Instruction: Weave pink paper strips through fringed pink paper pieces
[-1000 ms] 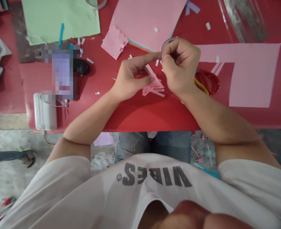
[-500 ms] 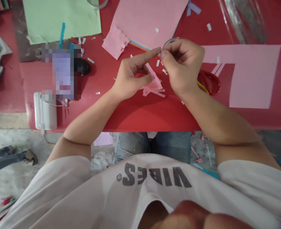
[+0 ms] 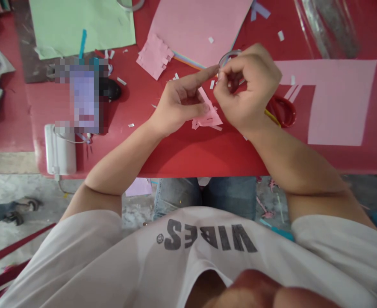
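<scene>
Between its thumb and curled fingers, my left hand (image 3: 178,100) holds a pink cut paper piece (image 3: 212,116) with thin slits and loose strips. Its index finger points straight out toward my right hand (image 3: 248,83). The right thumb and index finger are pinched close to that fingertip; the small bit between them is too small to make out. A thin greyish ring (image 3: 229,54), which looks like a roll of tape, shows at the right fingers and is partly hidden by them. Red-handled scissors (image 3: 286,112) lie beside my right wrist, partly covered.
Pink sheets (image 3: 191,25), a fringed pink piece (image 3: 155,55), an L-shaped pink sheet (image 3: 340,107) and a green sheet (image 3: 82,25) lie on the red table (image 3: 204,158). White scraps are scattered about. At left are a white power bank (image 3: 60,149) and a blurred phone-like item (image 3: 82,98).
My right hand has lifted and turned slightly, and more of the ring shows. The pink paper in my left hand has tilted. A person's feet at lower left have moved.
</scene>
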`<state>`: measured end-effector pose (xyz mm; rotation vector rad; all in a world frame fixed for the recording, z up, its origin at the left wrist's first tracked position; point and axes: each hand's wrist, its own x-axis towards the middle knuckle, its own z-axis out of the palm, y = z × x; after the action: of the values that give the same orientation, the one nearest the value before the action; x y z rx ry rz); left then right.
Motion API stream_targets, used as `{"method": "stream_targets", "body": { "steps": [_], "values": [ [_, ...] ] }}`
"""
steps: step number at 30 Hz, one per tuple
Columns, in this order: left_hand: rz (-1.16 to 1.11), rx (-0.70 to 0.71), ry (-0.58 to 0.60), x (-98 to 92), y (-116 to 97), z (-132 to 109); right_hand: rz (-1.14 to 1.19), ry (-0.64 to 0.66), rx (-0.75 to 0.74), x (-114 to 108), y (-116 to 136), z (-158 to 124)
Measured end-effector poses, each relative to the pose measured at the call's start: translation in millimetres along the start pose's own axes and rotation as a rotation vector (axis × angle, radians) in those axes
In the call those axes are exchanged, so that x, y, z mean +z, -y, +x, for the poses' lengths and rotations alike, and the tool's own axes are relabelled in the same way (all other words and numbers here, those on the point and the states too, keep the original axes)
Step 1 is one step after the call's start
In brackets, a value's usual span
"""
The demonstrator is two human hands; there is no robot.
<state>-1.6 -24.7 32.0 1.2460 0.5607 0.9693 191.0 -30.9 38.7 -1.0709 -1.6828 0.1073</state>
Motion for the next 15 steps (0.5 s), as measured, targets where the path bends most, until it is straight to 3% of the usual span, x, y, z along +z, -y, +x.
{"method": "stream_targets", "body": {
  "steps": [8,15],
  "values": [
    [0.002,-0.048,-0.027,1.2,3.7,1.9,-0.277,0.183,-0.012,-6.0,-5.8,-2.8],
    [-0.026,-0.058,0.032,4.2,1.9,1.1,-0.425,0.560,0.058,0.6,7.3,0.0]
  ]
}}
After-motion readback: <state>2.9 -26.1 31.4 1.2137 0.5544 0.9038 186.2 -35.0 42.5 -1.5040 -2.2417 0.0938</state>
